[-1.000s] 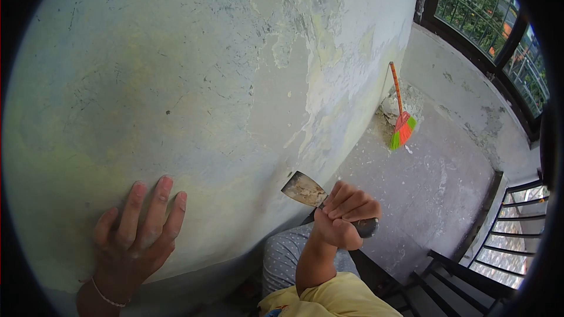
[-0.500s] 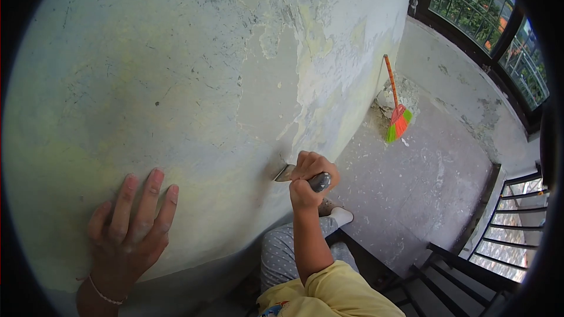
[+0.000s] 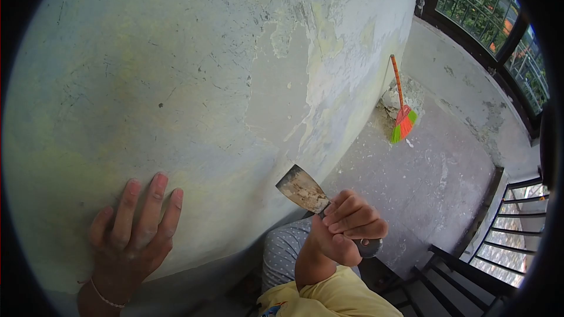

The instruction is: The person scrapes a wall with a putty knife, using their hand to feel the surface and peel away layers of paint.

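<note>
My right hand (image 3: 348,226) is closed around the dark handle of a putty knife (image 3: 302,189). Its broad blade, smeared with pale residue, points up and left in front of the wall. Fingers spread, my left hand (image 3: 135,226) lies against the lower left of the wall (image 3: 194,111). The wall's paint is patchy yellow, white and grey. A peeled strip with ragged edges (image 3: 279,91) runs down it above the blade. Part of the handle is hidden by my fingers.
A broom (image 3: 403,114) with orange and green bristles leans in the far corner, beside broken plaster. Paint flakes dot the grey floor (image 3: 405,182). Black metal railings (image 3: 470,270) stand at the lower right, and a dark-framed window (image 3: 493,47) is at the upper right.
My right hand has drawn the putty knife back from the wall, down and to the right, and turned it so its blade face shows. My left hand stays on the wall.
</note>
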A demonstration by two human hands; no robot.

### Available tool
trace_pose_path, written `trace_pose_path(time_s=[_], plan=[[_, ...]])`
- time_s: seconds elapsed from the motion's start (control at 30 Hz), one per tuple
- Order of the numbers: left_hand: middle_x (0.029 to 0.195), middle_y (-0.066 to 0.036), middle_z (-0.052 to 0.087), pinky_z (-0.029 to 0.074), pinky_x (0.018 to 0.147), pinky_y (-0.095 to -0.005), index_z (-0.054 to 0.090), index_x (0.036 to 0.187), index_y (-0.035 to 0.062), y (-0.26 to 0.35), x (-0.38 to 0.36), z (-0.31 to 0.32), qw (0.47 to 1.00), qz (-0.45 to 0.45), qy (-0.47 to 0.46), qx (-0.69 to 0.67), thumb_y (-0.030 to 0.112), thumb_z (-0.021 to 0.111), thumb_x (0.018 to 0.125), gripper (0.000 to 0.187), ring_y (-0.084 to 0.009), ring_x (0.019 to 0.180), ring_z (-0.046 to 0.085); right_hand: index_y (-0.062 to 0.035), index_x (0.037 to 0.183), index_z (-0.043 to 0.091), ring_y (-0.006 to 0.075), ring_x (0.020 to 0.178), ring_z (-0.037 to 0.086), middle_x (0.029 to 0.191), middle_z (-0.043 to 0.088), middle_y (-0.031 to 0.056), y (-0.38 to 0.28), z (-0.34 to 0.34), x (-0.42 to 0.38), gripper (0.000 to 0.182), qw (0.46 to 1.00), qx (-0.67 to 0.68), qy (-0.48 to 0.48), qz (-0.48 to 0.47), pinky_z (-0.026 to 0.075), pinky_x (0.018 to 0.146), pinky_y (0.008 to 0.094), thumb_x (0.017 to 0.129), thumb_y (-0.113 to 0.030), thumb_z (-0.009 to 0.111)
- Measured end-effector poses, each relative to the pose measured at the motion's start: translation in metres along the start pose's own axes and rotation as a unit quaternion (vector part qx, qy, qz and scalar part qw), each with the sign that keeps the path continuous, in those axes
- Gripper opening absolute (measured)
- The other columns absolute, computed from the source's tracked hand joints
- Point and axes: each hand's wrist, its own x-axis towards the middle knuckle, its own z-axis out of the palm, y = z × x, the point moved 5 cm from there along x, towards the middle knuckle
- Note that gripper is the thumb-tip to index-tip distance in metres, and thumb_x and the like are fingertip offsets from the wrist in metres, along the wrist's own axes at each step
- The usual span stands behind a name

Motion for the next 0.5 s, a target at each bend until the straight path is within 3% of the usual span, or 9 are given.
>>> trace_pose_path(time_s=[0.03, 0.1, 0.17, 0.27, 0.3, 0.37, 0.4, 0.5], plan=[[0.136, 0.008, 0.058, 0.028, 0.107, -0.0385, 0.062, 0.124, 0.0292, 0.000, 0.000, 0.001, 1.000, -0.001, 0.002, 0.001, 0.020, 0.052, 0.090, 0.036, -0.0170, 0.131, 0.046, -0.0063, 0.062, 0.043, 0.0164, 0.041, 0.040, 0.051, 0.044, 0.0062, 0.009, 0.002, -0.010, 0.014, 1.000, 0.000, 0.001, 0.002, 0.032, 0.045, 0.0248, 0.052, -0.005, 0.052], [0.136, 0.008, 0.058, 0.027, 0.107, -0.0384, 0.062, 0.124, 0.0292, 0.000, 0.000, -0.001, 1.000, -0.004, 0.009, 0.001, 0.021, 0.052, 0.091, 0.036, -0.0166, 0.131, 0.046, -0.0065, 0.064, 0.044, 0.0170, 0.041, 0.041, 0.050, 0.045, 0.0072, 0.042, 0.000, -0.032, 0.014, 0.969, -0.199, -0.044, 0.140, 0.033, 0.045, 0.0251, 0.053, -0.005, 0.053], [0.136, 0.009, 0.058, 0.027, 0.108, -0.0378, 0.062, 0.123, 0.0293, 0.001, 0.000, -0.002, 1.000, -0.012, 0.005, -0.012, 0.021, 0.053, 0.091, 0.035, -0.0157, 0.131, 0.046, -0.0056, 0.064, 0.044, 0.0169, 0.040, 0.039, 0.050, 0.045, 0.0082, 0.041, -0.005, -0.029, 0.015, 0.974, -0.179, -0.059, 0.128, 0.032, 0.044, 0.0252, 0.053, -0.004, 0.053], [0.135, 0.011, 0.058, 0.027, 0.107, -0.0374, 0.062, 0.123, 0.0295, 0.001, 0.001, -0.001, 1.000, -0.016, 0.002, -0.012, 0.021, 0.054, 0.091, 0.034, -0.0149, 0.130, 0.046, -0.0048, 0.064, 0.042, 0.0164, 0.040, 0.036, 0.051, 0.044, 0.0091, 0.006, 0.000, -0.009, 0.016, 1.000, -0.023, -0.014, 0.006, 0.029, 0.044, 0.0269, 0.051, -0.004, 0.050], [0.135, 0.011, 0.058, 0.027, 0.107, -0.0374, 0.062, 0.123, 0.0295, 0.000, 0.001, 0.000, 1.000, -0.016, -0.002, -0.013, 0.021, 0.054, 0.091, 0.034, -0.0149, 0.130, 0.046, -0.0048, 0.064, 0.042, 0.0164, 0.040, 0.036, 0.051, 0.044, 0.0091, 0.011, -0.001, -0.012, 0.016, 1.000, -0.023, -0.014, 0.009, 0.029, 0.044, 0.0269, 0.051, -0.004, 0.050], [0.135, 0.011, 0.058, 0.027, 0.107, -0.0378, 0.061, 0.124, 0.0297, 0.000, 0.000, 0.000, 1.000, -0.003, 0.001, 0.007, 0.022, 0.054, 0.091, 0.035, -0.0146, 0.130, 0.047, -0.0050, 0.063, 0.043, 0.0161, 0.041, 0.035, 0.051, 0.044, 0.0077, 0.037, -0.011, -0.030, 0.014, 0.990, -0.080, 0.034, 0.113, 0.028, 0.044, 0.0268, 0.052, -0.003, 0.050], [0.135, 0.011, 0.058, 0.027, 0.107, -0.0378, 0.061, 0.124, 0.0297, 0.000, 0.000, -0.001, 1.000, -0.003, 0.001, 0.005, 0.022, 0.054, 0.091, 0.035, -0.0146, 0.130, 0.047, -0.0044, 0.062, 0.043, 0.0157, 0.042, 0.033, 0.052, 0.041, 0.0056, 0.058, -0.009, -0.043, 0.013, 0.970, -0.173, 0.014, 0.172, 0.027, 0.045, 0.0260, 0.052, -0.002, 0.049], [0.135, 0.011, 0.058, 0.027, 0.108, -0.0382, 0.061, 0.124, 0.0301, 0.000, -0.001, 0.000, 1.000, 0.003, -0.001, 0.008, 0.023, 0.055, 0.091, 0.034, -0.0144, 0.130, 0.047, -0.0055, 0.061, 0.042, 0.0161, 0.042, 0.033, 0.052, 0.039, 0.0042, 0.054, -0.013, -0.041, 0.012, 0.957, -0.224, -0.020, 0.182, 0.028, 0.045, 0.0262, 0.052, -0.002, 0.050]])
